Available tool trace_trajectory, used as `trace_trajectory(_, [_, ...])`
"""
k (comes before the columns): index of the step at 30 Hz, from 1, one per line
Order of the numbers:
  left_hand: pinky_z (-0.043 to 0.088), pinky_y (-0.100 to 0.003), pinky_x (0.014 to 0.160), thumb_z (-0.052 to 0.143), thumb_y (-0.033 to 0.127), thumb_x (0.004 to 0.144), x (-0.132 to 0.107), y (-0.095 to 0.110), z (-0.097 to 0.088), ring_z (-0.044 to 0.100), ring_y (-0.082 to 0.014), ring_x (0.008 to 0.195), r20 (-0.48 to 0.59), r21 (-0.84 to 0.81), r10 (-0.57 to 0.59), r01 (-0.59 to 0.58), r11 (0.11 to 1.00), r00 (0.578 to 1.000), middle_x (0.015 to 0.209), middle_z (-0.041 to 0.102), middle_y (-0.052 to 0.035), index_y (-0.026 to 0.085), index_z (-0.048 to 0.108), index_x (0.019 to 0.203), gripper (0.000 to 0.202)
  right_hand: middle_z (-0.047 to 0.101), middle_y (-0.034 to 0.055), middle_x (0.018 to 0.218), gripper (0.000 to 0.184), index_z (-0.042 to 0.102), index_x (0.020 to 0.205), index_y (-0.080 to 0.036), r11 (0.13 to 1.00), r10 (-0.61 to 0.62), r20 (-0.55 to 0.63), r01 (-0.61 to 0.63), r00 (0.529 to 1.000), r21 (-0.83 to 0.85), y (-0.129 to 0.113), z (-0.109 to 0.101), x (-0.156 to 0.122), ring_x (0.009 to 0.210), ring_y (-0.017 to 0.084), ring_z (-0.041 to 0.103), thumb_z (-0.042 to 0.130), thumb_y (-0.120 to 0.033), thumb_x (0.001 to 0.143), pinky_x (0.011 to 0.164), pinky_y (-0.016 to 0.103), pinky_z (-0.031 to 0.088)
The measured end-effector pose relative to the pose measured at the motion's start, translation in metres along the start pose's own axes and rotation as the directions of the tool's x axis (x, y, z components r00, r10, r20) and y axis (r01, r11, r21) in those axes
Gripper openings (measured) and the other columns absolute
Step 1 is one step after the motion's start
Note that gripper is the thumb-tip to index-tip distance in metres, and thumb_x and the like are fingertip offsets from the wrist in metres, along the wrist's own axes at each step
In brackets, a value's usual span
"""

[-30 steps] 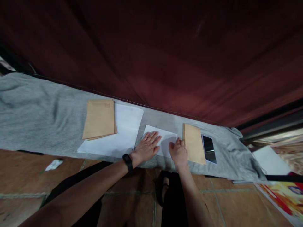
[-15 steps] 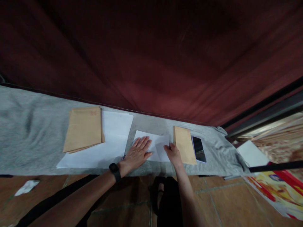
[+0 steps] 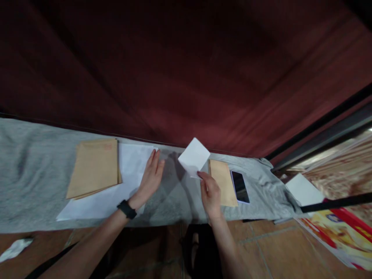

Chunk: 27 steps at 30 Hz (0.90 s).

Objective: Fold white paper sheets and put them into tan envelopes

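My right hand [image 3: 209,192] pinches the lower corner of a folded white paper [image 3: 193,156] and holds it up off the grey cloth [image 3: 35,170]. My left hand [image 3: 150,179] is open with its fingers stretched out together, hovering at the right edge of a stack of white sheets [image 3: 131,170]; a black band sits on its wrist. A tan envelope [image 3: 222,181] lies just right of my right hand. Another pile of tan envelopes [image 3: 93,167] rests on the white sheets at the left.
A dark phone [image 3: 240,186] lies beside the right envelope. A dark red curtain [image 3: 186,77] hangs behind the cloth. Brown floor tiles [image 3: 261,248] are in front, with a crumpled white scrap [image 3: 14,248] at left and a colourful printed sheet [image 3: 343,232] at right.
The folded white paper, earlier flat on the cloth under both hands, is now lifted in my right hand. My left hand has come off it and moved left.
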State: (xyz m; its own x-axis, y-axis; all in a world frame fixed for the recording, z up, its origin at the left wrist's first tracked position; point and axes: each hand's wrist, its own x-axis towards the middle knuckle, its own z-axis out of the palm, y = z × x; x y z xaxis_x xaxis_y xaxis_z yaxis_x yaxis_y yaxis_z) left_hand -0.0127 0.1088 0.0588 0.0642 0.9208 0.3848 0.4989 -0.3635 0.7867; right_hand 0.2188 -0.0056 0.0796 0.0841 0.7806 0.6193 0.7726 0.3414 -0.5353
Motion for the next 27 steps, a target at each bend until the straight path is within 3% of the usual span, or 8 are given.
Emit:
trace_trajectory(3, [0.026, -0.047, 0.125, 0.033, 0.051, 0.103, 0.006, -0.007, -0.003, 0.036, -0.0244, 0.149, -0.013, -0.07, -0.105, 0.103, 0.992, 0.994, 0.159, 0.042, -0.0134, 0.016, 0.046, 0.149, 0.059, 0.072, 0.0053, 0.125, 0.04, 0.066, 0.127, -0.026, 0.989, -0.128, 0.241, 0.143, 0.962, -0.045, 0.001, 0.013, -0.016, 0.122, 0.02, 0.064, 0.045, -0.01, 0.098, 0.109, 0.042, 0.05])
trace_trajectory(8, [0.039, -0.042, 0.118, 0.039, 0.052, 0.101, -0.004, 0.003, 0.006, 0.055, -0.0232, 0.134, 0.216, -0.147, 0.047, -0.015, 0.989, 0.975, 0.143, 0.061, -0.0088, 0.02, 0.062, 0.133, 0.052, 0.07, 0.0045, 0.129, 0.047, 0.066, 0.129, -0.025, 0.982, -0.151, 0.449, 0.184, 0.881, -0.03, 0.002, 0.014, -0.032, 0.123, 0.019, 0.063, 0.049, -0.002, 0.092, 0.11, 0.04, 0.051])
trace_trajectory(10, [0.041, -0.04, 0.117, 0.036, 0.051, 0.102, -0.013, 0.011, 0.015, 0.056, -0.0214, 0.133, 0.335, -0.163, 0.133, -0.081, 0.983, 0.933, 0.143, 0.061, -0.0074, 0.021, 0.063, 0.134, 0.051, 0.066, 0.0058, 0.137, 0.049, 0.064, 0.132, -0.024, 0.983, -0.127, 0.482, 0.176, 0.867, -0.057, 0.0, 0.012, -0.034, 0.128, 0.02, 0.06, 0.051, -0.002, 0.09, 0.111, 0.041, 0.05])
trace_trajectory(12, [0.04, -0.039, 0.118, 0.031, 0.048, 0.105, -0.023, 0.017, 0.025, 0.052, -0.0193, 0.137, 0.454, -0.133, 0.222, -0.181, 0.974, 0.863, 0.147, 0.058, -0.0065, 0.021, 0.06, 0.138, 0.051, 0.06, 0.0082, 0.144, 0.054, 0.06, 0.138, -0.022, 0.978, -0.115, 0.516, 0.188, 0.849, -0.09, -0.004, 0.013, -0.035, 0.134, 0.022, 0.055, 0.053, -0.003, 0.088, 0.113, 0.043, 0.047])
trace_trajectory(16, [0.033, -0.035, 0.122, 0.022, 0.042, 0.108, -0.039, 0.02, 0.04, 0.044, -0.013, 0.143, 0.691, -0.061, 0.308, -0.372, 0.926, 0.653, 0.151, 0.053, -0.003, 0.024, 0.053, 0.145, 0.052, 0.064, 0.0106, 0.138, 0.051, 0.058, 0.14, -0.02, 0.967, -0.115, 0.617, 0.23, 0.778, -0.109, -0.015, 0.023, -0.042, 0.131, 0.023, 0.056, 0.055, -0.007, 0.09, 0.116, 0.043, 0.044])
trace_trajectory(18, [0.028, -0.035, 0.124, 0.021, 0.042, 0.109, -0.041, 0.019, 0.044, 0.04, -0.0115, 0.146, 0.76, -0.047, 0.306, -0.42, 0.906, 0.574, 0.154, 0.049, -0.0004, 0.027, 0.05, 0.147, 0.051, 0.067, 0.0113, 0.131, 0.045, 0.06, 0.136, -0.019, 0.962, -0.101, 0.654, 0.24, 0.75, -0.127, -0.022, 0.03, -0.047, 0.126, 0.024, 0.06, 0.057, -0.01, 0.092, 0.114, 0.042, 0.045])
trace_trajectory(22, [0.02, -0.036, 0.125, 0.032, 0.044, 0.108, -0.038, 0.014, 0.048, 0.031, -0.0123, 0.15, 0.781, -0.032, 0.351, -0.529, 0.848, 0.517, 0.16, 0.041, 0.0031, 0.033, 0.048, 0.148, 0.045, 0.064, 0.0117, 0.135, 0.046, 0.058, 0.139, -0.021, 0.962, -0.13, 0.679, 0.257, 0.722, -0.089, -0.032, 0.037, -0.055, 0.132, 0.027, 0.055, 0.059, -0.014, 0.093, 0.115, 0.044, 0.043])
trace_trajectory(27, [0.017, -0.035, 0.125, 0.031, 0.042, 0.108, -0.03, 0.005, 0.052, 0.028, -0.0121, 0.152, 0.776, 0.026, 0.37, -0.612, 0.791, 0.511, 0.161, 0.037, 0.0038, 0.033, 0.042, 0.152, 0.046, 0.058, 0.0112, 0.145, 0.054, 0.049, 0.147, -0.021, 0.977, -0.134, 0.66, 0.209, 0.739, -0.036, -0.033, 0.04, -0.057, 0.141, 0.025, 0.046, 0.057, -0.017, 0.094, 0.121, 0.043, 0.035])
